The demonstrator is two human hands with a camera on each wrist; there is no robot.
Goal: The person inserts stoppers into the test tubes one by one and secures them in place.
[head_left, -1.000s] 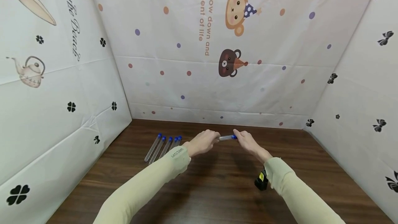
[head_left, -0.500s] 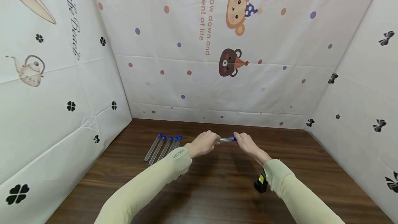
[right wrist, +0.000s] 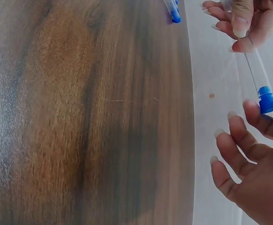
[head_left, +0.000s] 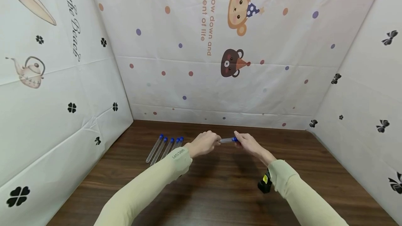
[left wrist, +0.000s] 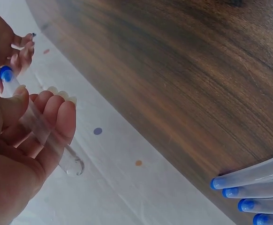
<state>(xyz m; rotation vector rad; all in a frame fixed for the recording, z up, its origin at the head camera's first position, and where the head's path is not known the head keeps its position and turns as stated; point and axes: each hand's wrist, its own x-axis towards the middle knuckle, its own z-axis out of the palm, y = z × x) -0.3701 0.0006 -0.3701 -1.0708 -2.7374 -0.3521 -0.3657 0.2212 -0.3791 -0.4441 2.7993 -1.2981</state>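
A clear test tube with a blue cap is held above the far part of the table, between the two hands. My left hand grips the tube's body, its fingers curled round it and the thumb lying along it. The rounded end sticks out past those fingers in the left wrist view. At the other end, my right hand pinches the cap between thumb and index finger, the remaining fingers spread loosely. Whether the tube contains anything cannot be made out.
Several similar capped test tubes lie side by side on the brown wooden table, left of the hands and partly behind the left sleeve. A black object with a yellow mark shows by the right cuff. White printed cloth walls three sides.
The capped end of the tube and the right fingers have shifted very slightly left. Both hands keep their hold, and the tubes on the table have not moved.
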